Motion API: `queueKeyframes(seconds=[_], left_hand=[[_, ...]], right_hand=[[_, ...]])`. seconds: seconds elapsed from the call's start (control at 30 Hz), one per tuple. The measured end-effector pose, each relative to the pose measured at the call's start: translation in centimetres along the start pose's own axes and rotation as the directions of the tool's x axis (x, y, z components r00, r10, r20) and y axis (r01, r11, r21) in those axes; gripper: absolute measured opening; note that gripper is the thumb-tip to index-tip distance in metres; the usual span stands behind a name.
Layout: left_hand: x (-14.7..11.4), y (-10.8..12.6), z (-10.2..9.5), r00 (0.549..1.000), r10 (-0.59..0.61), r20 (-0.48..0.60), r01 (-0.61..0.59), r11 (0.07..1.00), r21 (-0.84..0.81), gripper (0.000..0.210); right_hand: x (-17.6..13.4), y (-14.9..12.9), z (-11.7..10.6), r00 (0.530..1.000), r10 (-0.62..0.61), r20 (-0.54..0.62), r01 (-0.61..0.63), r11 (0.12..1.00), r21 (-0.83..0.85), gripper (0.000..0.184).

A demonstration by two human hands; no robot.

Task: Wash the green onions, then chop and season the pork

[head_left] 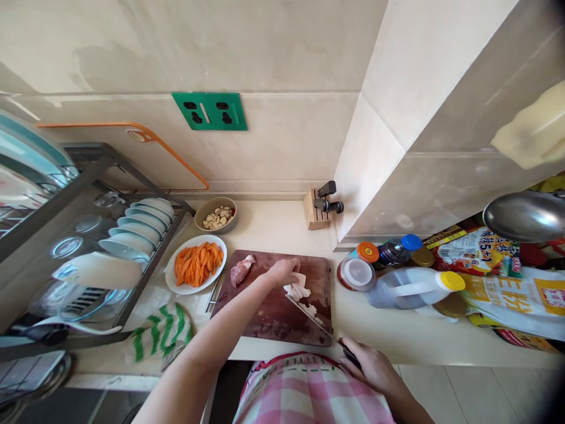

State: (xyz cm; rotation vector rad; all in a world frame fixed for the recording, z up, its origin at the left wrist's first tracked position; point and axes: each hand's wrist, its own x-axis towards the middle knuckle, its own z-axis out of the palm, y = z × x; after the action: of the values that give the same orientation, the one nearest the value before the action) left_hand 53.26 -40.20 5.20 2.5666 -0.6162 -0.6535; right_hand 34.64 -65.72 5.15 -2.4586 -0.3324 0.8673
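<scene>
On a dark brown cutting board (273, 327), my left hand (285, 272) is closed on a pale, whitish piece of meat (299, 279), its fingertips partly hidden. My right hand (368, 365) grips the black handle of a kitchen knife (309, 315), whose blade lies slanted over the board beside the pale meat. Several thin pale slices (310, 309) rest along the blade. A separate pink piece of raw meat (242, 271) sits at the board's upper left, apart from both hands.
Left of the board stand a white plate (169, 277) of sliced carrots (198, 263) and a bowl (199, 222) of garlic cloves. A dish rack (150, 259) and striped cloth (161, 331) are further left. A knife block (314, 215) stands behind; jars and bottles (401, 288) crowd the right.
</scene>
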Motion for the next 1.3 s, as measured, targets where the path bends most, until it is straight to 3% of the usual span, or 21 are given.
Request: queueKeyframes(seconds=[0.17, 0.27, 0.37, 0.43, 0.53, 0.63, 0.77, 1.03, 1.3], left_hand=[[-1.1, -2.2, 0.4, 0.989, -0.091, -0.116, 0.079, 0.991, -0.104, 0.018], [-3.0, -4.1, 0.9, 0.958, -0.165, -0.236, 0.098, 0.957, -0.274, 0.014], [-5.6, -5.1, 2.6, 0.914, -0.246, -0.322, 0.049, 0.856, -0.515, 0.017], [-7.1, -4.6, 4.4, 0.900, -0.290, -0.325, 0.071, 0.833, -0.548, 0.016], [-8.6, -2.9, 7.1, 0.832, -0.344, -0.435, 0.183, 0.911, -0.371, 0.011], [-9.3, -1.2, 8.6, 0.762, -0.236, -0.603, 0.200, 0.971, -0.128, 0.011], [-9.6, -0.6, 9.4, 0.810, -0.051, -0.584, 0.116, 0.991, 0.074, 0.024], [-9.3, -0.3, 9.3, 0.822, -0.082, -0.563, 0.182, 0.975, 0.124, 0.025], [-9.0, 0.0, 9.0, 0.822, -0.102, -0.560, 0.198, 0.973, 0.114, 0.026]], right_hand=[[0.3, -1.0, 0.0, 0.999, -0.032, -0.033, 0.035, 0.995, 0.096, 0.029], [0.6, -0.8, 0.0, 0.997, 0.007, -0.071, 0.001, 0.995, 0.103, 0.033], [0.8, -0.3, 0.1, 0.990, 0.064, -0.126, -0.047, 0.990, 0.132, 0.037], [1.0, -0.3, 0.1, 0.988, 0.079, -0.135, -0.056, 0.984, 0.171, 0.037], [1.3, -0.8, 0.1, 0.990, 0.072, -0.119, -0.042, 0.971, 0.236, 0.036], [1.4, -1.7, 0.0, 0.991, 0.061, -0.119, -0.028, 0.965, 0.262, 0.037], [1.4, -2.5, -0.1, 0.991, 0.043, -0.130, -0.006, 0.962, 0.272, 0.039], [1.7, -2.9, 0.6, 0.993, 0.054, -0.107, -0.030, 0.977, 0.210, 0.047], [1.2, -3.0, 1.3, 0.992, 0.096, -0.082, -0.084, 0.988, 0.132, 0.039]])
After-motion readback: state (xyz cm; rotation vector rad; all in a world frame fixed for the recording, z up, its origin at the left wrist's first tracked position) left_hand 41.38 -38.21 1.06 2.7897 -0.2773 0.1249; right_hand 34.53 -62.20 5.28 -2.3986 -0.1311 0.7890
